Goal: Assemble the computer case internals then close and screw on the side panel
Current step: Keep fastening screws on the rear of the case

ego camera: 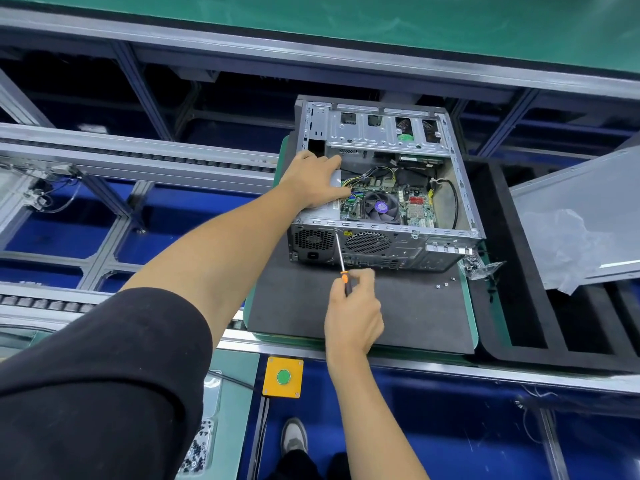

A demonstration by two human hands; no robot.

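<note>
An open grey computer case [460, 188] lies on its side on a dark foam mat [408, 306], showing the motherboard with its fan [381, 206]. My left hand [313, 178] lies flat, fingers straight, on the silver power supply inside the case's left end. My right hand [353, 313] grips an orange-and-black screwdriver [341, 258]. Its tip touches the top of the case's rear panel, above the vent grilles. The grey side panel [581, 216] rests off to the right, with crumpled plastic film on it.
A few loose screws [445, 284] lie on the mat near the case's right corner, beside a small plastic bag of parts [479, 266]. A yellow box with a green button [283, 376] hangs below the bench edge. Black foam trays [519, 306] sit to the right.
</note>
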